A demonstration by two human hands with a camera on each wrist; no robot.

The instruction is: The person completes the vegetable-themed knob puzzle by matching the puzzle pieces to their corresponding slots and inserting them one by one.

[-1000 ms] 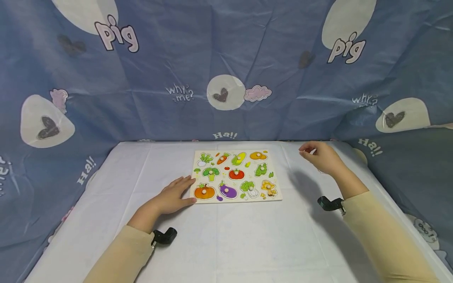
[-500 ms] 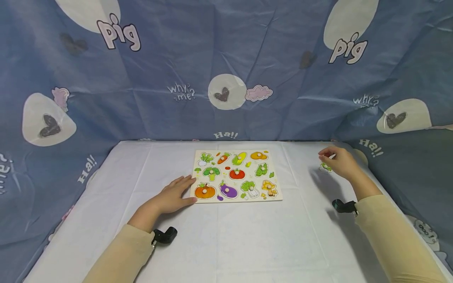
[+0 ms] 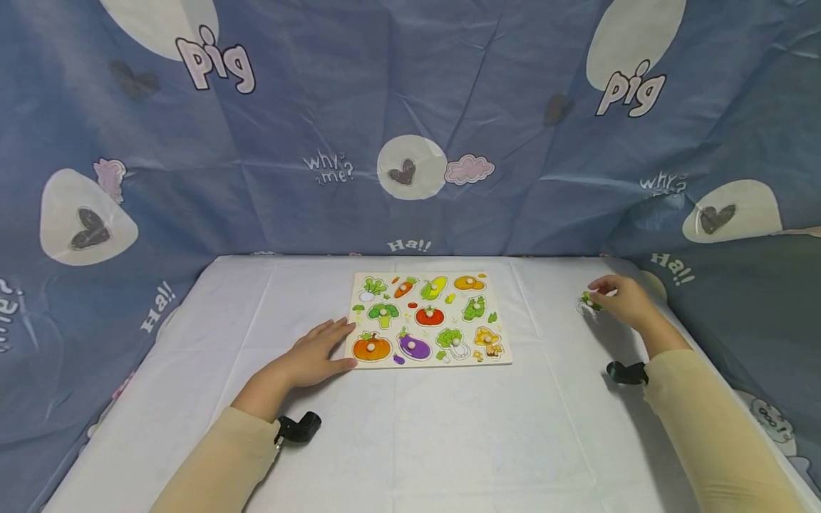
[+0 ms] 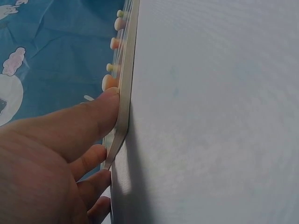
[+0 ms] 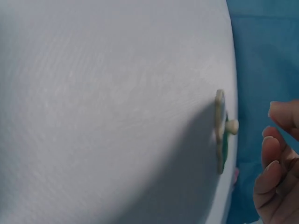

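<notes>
A flat wooden puzzle board (image 3: 417, 363) with printed vegetables lies mid-table. Most of its pieces carry small round knobs; the turnip picture (image 3: 370, 290) at its upper left shows none. My left hand (image 3: 314, 353) rests at the board's left edge, thumb at the near corner; in the left wrist view, the thumb and fingers touch that edge. Off to the right, a green-and-white vegetable puzzle piece (image 3: 586, 306) lies on the cloth, its knob (image 5: 231, 127) facing up. Over it hovers my right hand (image 3: 622, 303), thumb and bent fingers apart from the knob, holding nothing.
White cloth (image 3: 449, 442) covers the table. A blue printed curtain (image 3: 417, 85) rises behind it and along both sides, close to the right hand. A black wrist camera (image 3: 627, 372) sticks out below the right wrist, another camera (image 3: 299, 427) below the left.
My right hand has moved right, then slightly down toward the green-and-white puzzle piece, which has come into view beside the fingers. My left hand and the board stay put.
</notes>
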